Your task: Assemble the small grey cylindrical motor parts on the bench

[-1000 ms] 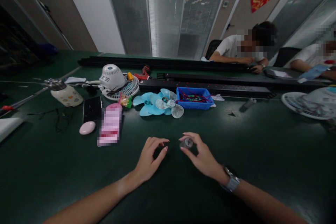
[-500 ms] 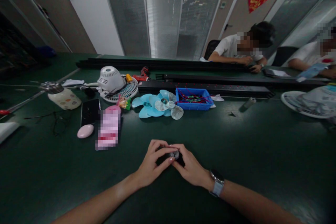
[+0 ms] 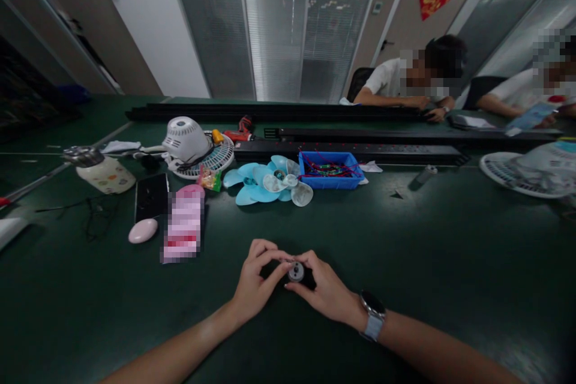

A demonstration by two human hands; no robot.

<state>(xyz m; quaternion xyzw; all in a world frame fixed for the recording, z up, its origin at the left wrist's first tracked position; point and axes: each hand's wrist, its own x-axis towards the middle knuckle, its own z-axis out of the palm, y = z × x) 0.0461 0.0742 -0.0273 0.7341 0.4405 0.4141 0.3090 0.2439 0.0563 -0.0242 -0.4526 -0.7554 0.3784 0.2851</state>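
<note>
Jointly, the left hand (image 3: 254, 279) and right hand (image 3: 327, 289) grip a small round part (image 3: 296, 272), green tabletop (image 3: 342, 225) stretching from them to the near edge of the blue bin (image 3: 332, 182).

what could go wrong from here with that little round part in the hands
The small round grey part sits among the fingertips of the left hand and right hand, so it might slip and roll across the green table.

The fingers of both hands crowd close together around it, so one hand could knock it askew.

Beyond them, the fan blades overlap in a loose pile and might shift if bumped.
</note>
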